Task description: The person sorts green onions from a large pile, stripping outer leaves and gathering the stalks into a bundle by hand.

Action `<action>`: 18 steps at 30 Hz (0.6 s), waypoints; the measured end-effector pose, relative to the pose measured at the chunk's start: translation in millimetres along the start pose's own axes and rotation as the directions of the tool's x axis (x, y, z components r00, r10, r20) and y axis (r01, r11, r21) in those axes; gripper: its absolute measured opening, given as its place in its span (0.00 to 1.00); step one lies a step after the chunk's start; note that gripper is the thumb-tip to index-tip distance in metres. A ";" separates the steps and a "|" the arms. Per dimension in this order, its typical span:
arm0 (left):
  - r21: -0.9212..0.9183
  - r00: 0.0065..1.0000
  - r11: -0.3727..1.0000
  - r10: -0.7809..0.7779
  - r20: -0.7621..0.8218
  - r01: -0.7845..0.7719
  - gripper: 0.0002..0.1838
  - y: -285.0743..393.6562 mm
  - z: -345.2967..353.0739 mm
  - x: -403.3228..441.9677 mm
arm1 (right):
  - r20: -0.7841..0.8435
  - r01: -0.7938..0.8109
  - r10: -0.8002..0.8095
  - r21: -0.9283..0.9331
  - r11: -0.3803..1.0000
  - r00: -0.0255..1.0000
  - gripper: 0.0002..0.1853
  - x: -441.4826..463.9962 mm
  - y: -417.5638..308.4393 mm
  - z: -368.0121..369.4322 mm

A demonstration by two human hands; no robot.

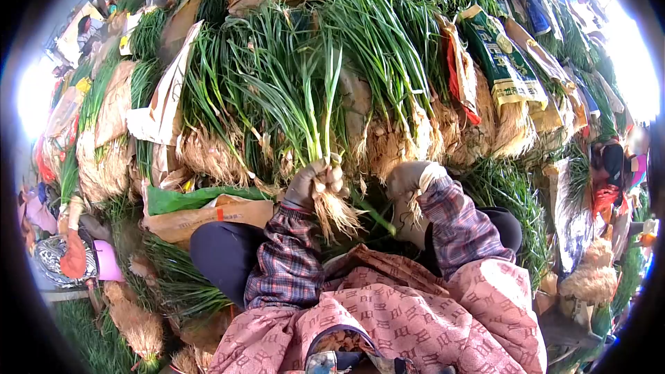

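Note:
My left hand [310,181], in a pale glove, is closed around a small bunch of spring onions [325,111]. Their green leaves point up and away from me, and their pale, stringy roots [334,213] hang below the fist. To its right, my right hand [409,183], gloved as well, is curled shut. A few root-like strands show at its fingers, but what it holds is mostly hidden. Between the hands a single green stalk [374,217] slants downward. Just beyond them lies a large heap of spring onions [377,48], roots toward me.
Bundles with brown roots [512,128] line the heap, with paper sacks and a green printed bag [502,55] among them. A cardboard sheet [208,220] lies left of my knee. Loose greens [509,197] are at right. Other people sit at the far left and right edges.

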State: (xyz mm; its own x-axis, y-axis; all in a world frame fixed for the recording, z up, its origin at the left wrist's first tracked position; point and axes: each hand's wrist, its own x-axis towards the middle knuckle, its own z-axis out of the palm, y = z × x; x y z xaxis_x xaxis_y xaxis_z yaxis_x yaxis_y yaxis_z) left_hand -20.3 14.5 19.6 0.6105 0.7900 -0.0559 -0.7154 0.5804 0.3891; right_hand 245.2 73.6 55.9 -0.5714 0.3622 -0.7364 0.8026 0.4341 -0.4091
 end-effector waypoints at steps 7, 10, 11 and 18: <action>0.096 0.973 0.995 0.048 -0.228 -0.026 0.24 -6.1 24.0 -4.7 | -0.358 0.396 -0.194 0.894 0.211 0.913 0.30 42.4 -60.2 -7.0; 0.115 0.986 0.991 0.084 -0.143 -0.068 0.26 -0.8 26.6 -10.8 | -0.375 0.336 0.121 0.906 0.258 0.919 0.20 25.1 -69.0 -9.5; 0.243 0.976 0.969 0.102 -0.192 -0.053 0.21 6.7 24.7 -10.2 | -0.456 0.399 0.170 0.871 0.286 0.874 0.18 51.7 -38.1 5.3; 0.566 0.828 0.774 0.495 -0.262 -0.284 0.19 35.7 44.1 -5.8 | -0.802 -0.487 0.560 0.413 0.770 0.206 0.27 -10.1 -23.1 -69.8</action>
State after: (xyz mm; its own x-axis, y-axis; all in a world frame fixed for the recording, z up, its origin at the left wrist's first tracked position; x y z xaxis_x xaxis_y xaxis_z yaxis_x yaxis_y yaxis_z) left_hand -34.4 21.9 74.4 0.0626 0.9936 -0.0942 -0.5352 0.1131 0.8371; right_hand 220.4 117.5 110.4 0.1940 0.9797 0.0510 0.9668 -0.1822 -0.1790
